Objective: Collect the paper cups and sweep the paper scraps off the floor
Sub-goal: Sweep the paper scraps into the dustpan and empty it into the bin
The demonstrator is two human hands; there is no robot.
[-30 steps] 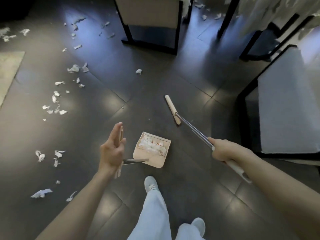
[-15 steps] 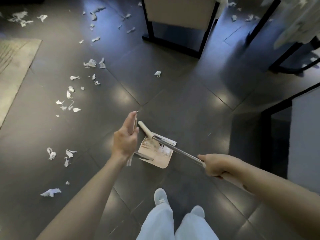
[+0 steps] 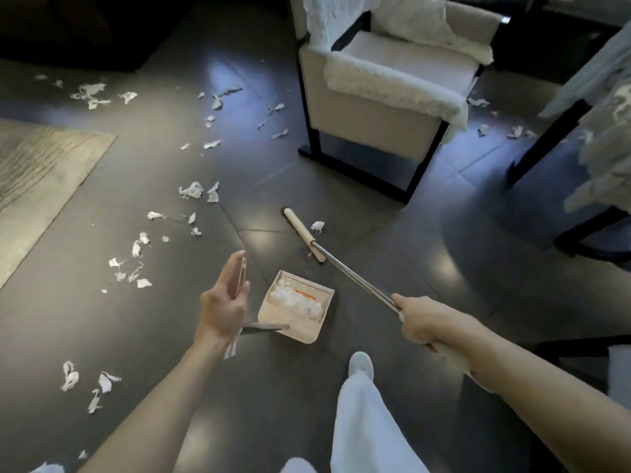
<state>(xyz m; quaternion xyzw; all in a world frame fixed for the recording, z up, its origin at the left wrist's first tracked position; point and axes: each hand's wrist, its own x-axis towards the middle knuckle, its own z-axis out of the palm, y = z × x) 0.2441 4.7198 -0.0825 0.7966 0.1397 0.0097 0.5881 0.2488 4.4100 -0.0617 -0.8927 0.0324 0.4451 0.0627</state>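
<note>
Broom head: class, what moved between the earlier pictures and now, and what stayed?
The broom head swept in to the dustpan half a second ago, then swung back out; it now lies beyond the dustpan beside a lone paper scrap. Unchanged: the right hand grips the broom pole, the left hand holds the dustpan handle, scraps stay in the dustpan.
</note>
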